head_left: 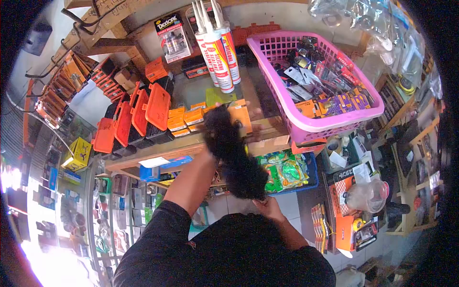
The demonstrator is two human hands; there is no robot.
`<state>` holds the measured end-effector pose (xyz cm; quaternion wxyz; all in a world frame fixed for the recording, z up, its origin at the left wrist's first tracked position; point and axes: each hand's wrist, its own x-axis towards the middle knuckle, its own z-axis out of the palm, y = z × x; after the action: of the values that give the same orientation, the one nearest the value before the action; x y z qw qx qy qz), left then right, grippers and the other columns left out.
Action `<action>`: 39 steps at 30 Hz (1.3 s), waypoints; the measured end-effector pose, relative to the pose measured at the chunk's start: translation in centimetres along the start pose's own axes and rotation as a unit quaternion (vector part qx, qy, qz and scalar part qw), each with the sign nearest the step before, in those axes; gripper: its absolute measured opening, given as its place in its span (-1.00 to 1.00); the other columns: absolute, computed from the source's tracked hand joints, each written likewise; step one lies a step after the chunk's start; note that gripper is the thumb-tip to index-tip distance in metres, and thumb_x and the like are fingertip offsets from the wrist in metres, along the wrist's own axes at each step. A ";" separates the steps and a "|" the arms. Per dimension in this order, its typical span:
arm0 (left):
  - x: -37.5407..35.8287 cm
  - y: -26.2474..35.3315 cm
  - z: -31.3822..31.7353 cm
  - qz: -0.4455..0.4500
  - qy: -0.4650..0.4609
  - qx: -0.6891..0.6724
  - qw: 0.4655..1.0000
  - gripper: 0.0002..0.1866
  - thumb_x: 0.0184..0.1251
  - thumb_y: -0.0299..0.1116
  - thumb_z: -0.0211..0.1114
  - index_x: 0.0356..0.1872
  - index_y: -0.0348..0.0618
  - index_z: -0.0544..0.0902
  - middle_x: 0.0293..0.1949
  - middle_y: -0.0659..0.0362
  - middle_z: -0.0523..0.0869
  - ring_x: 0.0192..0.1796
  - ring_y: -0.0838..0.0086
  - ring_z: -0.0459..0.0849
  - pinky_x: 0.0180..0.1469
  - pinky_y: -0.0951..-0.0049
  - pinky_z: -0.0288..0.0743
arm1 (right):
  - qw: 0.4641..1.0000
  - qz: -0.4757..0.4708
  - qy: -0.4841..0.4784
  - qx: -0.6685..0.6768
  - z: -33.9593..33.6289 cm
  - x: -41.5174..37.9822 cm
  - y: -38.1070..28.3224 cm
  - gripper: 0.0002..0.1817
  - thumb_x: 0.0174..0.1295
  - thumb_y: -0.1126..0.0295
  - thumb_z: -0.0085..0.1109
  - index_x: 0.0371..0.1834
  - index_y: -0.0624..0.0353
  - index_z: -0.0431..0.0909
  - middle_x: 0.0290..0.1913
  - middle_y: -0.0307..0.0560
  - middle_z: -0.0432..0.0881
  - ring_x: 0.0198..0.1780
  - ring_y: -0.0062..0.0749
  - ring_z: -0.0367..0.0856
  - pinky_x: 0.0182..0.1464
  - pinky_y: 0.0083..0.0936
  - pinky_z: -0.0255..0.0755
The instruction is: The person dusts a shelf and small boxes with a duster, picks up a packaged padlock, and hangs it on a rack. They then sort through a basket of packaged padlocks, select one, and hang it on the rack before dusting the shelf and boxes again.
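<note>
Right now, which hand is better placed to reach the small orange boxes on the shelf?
Probably left. The left hand is up at the shelf edge, near the small orange boxes, partly hidden by the black fluffy thing. The right hand is lower, holding its bottom end.

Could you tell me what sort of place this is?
Most likely a hardware shop: sealant tubes stand on the shelf, a pink basket holds packaged small goods, and orange cases are lined up. Both hands hold a black duster.
</note>
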<state>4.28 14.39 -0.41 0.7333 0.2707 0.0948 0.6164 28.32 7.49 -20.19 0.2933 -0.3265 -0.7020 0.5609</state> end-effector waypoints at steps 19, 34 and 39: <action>1.0 0.2 -0.5 0.014 0.117 -0.180 0.977 -0.21 0.13 0.35 -0.21 0.22 -0.04 0.21 0.19 0.02 0.32 0.13 -0.15 0.33 0.08 -0.26 0.18 | 0.984 0.168 -0.025 0.059 -1.2 0.4 -0.7 -0.71 0.14 0.27 0.13 -0.60 0.26 0.49 -0.72 -0.38 0.38 -0.65 -0.74 0.25 -0.63 -0.58 0.13; 0.5 0.1 -0.6 0.041 0.043 -0.032 0.998 -0.33 0.21 0.21 -0.14 0.17 -0.08 0.29 0.07 0.02 0.46 0.10 -0.02 0.40 0.08 -0.17 0.24 | 0.982 0.187 -0.020 0.008 -2.8 -1.0 -1.1 -0.49 0.05 0.09 0.22 -0.86 0.23 0.34 -0.85 -0.28 0.24 -0.75 -0.60 0.16 -0.69 -0.48 0.04; 0.7 -0.4 0.1 0.079 0.106 -0.106 0.986 -0.23 0.15 0.34 -0.23 0.16 -0.10 0.31 0.16 -0.03 0.35 0.11 0.05 0.42 -0.04 -0.02 0.43 | 0.980 0.169 -0.071 -0.078 -3.4 -1.3 -3.0 -0.54 0.09 0.15 0.19 -0.82 0.23 0.40 -0.85 -0.34 0.27 -0.75 -0.65 0.14 -0.67 -0.57 0.06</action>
<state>4.83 15.03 -0.41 0.6926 0.1316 0.0842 0.7042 31.34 7.97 -16.62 0.1172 -0.4212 -0.6975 0.5678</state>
